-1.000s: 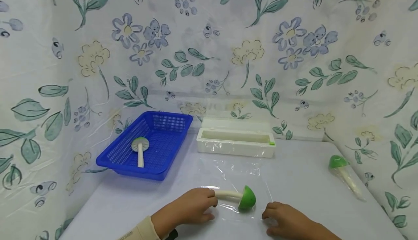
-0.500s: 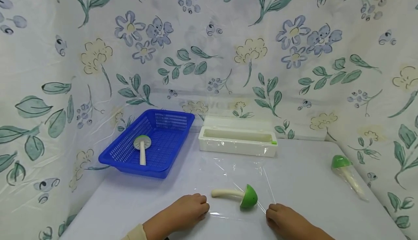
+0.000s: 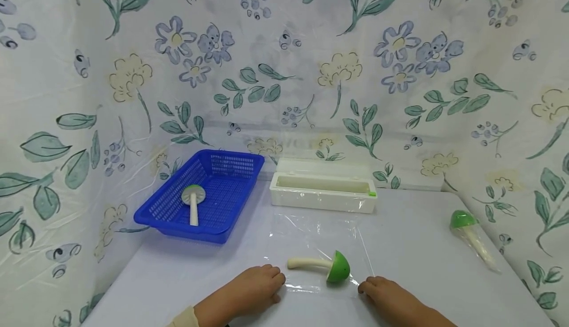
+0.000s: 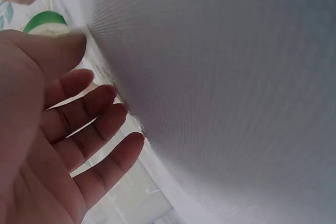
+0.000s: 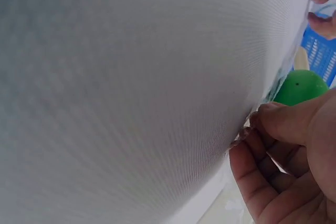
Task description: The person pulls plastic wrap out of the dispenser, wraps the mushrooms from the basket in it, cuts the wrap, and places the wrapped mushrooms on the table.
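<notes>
A mushroom (image 3: 311,264) with a green cap and pale stem lies on its side on a clear sheet of plastic wrap (image 3: 320,238), cap to the right. My left hand (image 3: 255,290) is at the sheet's near left corner, just short of the stem end. In the left wrist view its fingers (image 4: 100,142) are loosely bent, fingertips at the surface, thumb apart, with nothing gripped. My right hand (image 3: 393,297) is at the near right corner. Its thumb (image 5: 283,116) and forefinger pinch the edge of the wrap in the right wrist view.
A blue basket (image 3: 231,208) holding another mushroom (image 3: 193,203) stands at the back left. Behind the sheet is a long white box (image 3: 322,202), its lid raised. A wrapped green-capped mushroom (image 3: 473,240) lies at the table's right side. Floral cloth hangs around the table.
My left hand has left the mushroom's stem end and moved left and nearer, and its fingers have since loosened. My right fingers have drawn together at the sheet's corner. The mushroom stays put.
</notes>
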`<move>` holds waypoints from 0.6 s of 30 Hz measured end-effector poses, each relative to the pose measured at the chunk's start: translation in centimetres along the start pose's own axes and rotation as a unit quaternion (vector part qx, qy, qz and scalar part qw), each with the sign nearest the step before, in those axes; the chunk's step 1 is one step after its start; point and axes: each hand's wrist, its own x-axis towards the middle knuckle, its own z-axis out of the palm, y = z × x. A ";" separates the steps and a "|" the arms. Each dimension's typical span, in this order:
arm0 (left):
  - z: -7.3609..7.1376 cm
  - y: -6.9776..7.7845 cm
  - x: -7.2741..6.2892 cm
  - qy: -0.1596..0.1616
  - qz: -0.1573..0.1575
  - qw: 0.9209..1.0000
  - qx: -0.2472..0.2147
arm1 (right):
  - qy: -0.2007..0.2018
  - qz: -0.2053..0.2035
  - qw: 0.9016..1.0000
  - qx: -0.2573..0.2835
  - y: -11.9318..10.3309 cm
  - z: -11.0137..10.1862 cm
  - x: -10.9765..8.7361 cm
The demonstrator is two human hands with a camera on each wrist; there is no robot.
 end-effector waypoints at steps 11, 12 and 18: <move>0.1 -0.1 -0.1 -0.020 -0.004 1.000 0.018 | 0.107 -0.068 0.992 -0.030 0.2 0.5 0.0; 0.1 -0.2 -0.2 -0.017 -0.005 1.000 0.012 | 0.111 -0.067 0.991 -0.034 0.0 0.4 -0.1; -0.1 -1.0 -0.1 0.039 0.004 0.999 0.003 | 0.120 -0.015 0.992 -0.035 -0.6 -0.5 0.2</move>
